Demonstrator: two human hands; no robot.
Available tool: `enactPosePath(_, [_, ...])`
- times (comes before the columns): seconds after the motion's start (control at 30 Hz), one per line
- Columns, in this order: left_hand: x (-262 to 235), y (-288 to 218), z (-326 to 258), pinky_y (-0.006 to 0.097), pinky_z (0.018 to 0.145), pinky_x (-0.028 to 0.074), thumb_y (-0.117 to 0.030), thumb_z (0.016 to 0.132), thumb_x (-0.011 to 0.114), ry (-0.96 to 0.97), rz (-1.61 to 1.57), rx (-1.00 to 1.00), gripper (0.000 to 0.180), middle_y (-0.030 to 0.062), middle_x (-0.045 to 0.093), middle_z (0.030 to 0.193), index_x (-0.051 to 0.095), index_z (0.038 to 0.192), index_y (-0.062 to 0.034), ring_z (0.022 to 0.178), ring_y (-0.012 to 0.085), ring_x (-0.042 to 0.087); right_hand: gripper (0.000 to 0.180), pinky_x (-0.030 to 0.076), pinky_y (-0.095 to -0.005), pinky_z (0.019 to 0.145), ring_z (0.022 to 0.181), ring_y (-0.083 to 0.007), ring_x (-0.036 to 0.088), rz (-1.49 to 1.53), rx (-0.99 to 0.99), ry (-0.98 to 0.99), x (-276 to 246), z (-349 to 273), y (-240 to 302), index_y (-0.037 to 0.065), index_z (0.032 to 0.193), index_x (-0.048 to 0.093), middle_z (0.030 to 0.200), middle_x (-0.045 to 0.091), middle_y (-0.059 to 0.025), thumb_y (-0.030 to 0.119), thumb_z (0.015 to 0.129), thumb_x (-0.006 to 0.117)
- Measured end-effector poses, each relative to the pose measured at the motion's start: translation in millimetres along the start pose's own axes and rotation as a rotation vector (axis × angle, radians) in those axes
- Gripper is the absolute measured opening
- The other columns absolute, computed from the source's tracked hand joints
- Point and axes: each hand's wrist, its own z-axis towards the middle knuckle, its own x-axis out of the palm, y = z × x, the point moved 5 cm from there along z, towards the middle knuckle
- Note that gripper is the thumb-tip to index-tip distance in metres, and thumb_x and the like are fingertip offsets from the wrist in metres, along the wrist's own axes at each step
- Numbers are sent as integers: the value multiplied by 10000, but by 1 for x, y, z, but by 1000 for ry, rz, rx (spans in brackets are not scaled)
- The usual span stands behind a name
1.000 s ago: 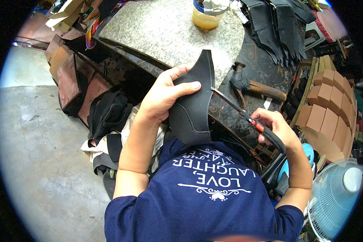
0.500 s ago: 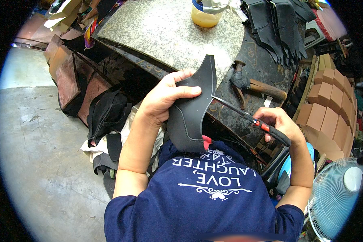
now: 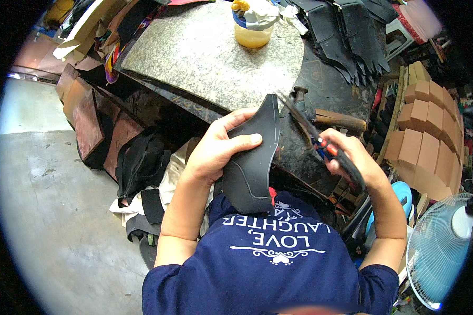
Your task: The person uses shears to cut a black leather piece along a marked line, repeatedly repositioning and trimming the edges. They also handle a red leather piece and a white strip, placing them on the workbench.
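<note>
My left hand (image 3: 215, 147) grips a black shoe upper (image 3: 249, 170), thumb on its face and fingers behind it. The upper stands tilted in front of my chest, with a stitched curve low down and a bit of red lining at its bottom right. In my right hand (image 3: 352, 152) is a pair of scissors (image 3: 303, 121) with dark blades and black-and-red handles. The blades point up and left, a short way right of the upper's pointed top and apart from it. Their tips look slightly parted, though blurred.
Ahead lies a speckled stone slab (image 3: 205, 58) on the dark workbench, bearing a yellowish glue tub (image 3: 253, 37). A hammer (image 3: 339, 119) rests beyond the scissors. Black cut pieces (image 3: 336, 37) lie at the far right, stacked brown boxes (image 3: 423, 126) and a fan (image 3: 439, 252) to the right.
The scissors have come away from the upper's right edge and swung up toward its pointed top. The upper sits slightly lower in view, still in my left hand.
</note>
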Motion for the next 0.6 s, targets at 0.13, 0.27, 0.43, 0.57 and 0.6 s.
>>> enactPosePath(0.13, [6,3,-2,363,782,596,29,793,683,3,-10,-2,550,173,655,1104,495,1310,1,894,309,698,618,356,-253,494,547,-74,471,64,52,46,7,4,-2,46,1079,556,633,460,8,548,763,732])
enactPosePath(0.27, [9,3,-4,374,791,595,24,785,690,5,-28,-2,560,179,658,1095,492,1309,13,894,317,698,433,319,-262,500,518,-73,416,229,58,35,11,4,-1,69,1040,585,590,471,18,352,774,775])
enactPosePath(0.43, [9,5,-4,383,796,595,32,781,686,-1,-44,-10,569,188,660,1087,493,1316,8,891,320,698,447,328,-243,510,548,-57,421,255,42,35,14,4,-3,74,1053,593,611,463,46,361,766,779])
enactPosePath(0.57, [8,5,-5,390,796,595,36,779,685,-8,-42,-4,582,190,658,1093,488,1327,5,888,323,698,459,327,-237,517,567,-52,417,174,3,11,11,4,-4,79,1065,595,622,451,56,375,766,776])
enactPosePath(0.6, [9,5,-6,392,796,596,36,779,685,-7,-41,7,586,191,658,1095,487,1330,4,887,324,698,465,331,-235,512,562,-50,423,173,-2,11,11,4,-5,77,1069,593,623,456,53,375,763,779])
